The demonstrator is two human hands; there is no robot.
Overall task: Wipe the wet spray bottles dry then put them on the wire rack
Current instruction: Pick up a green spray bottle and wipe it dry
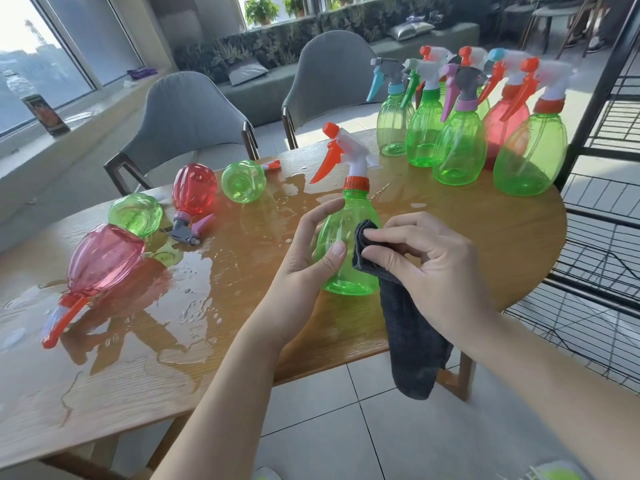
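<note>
My left hand (308,251) grips an upright green spray bottle (341,220) with an orange trigger, held just above the table's near edge. My right hand (426,265) presses a dark grey cloth (408,327) against the bottle's right side; the cloth's tail hangs down past the table edge. Several wet bottles lie on their sides at the left: a pink one (100,265), a green one (136,214), a red one (194,192) and another green one (244,181). The black wire rack (602,237) stands at the right.
The wooden table (173,358) has puddles of water across its left and middle. Several upright bottles (460,147) stand grouped at the far right of the table, next to the rack. Two grey chairs (187,119) stand behind the table.
</note>
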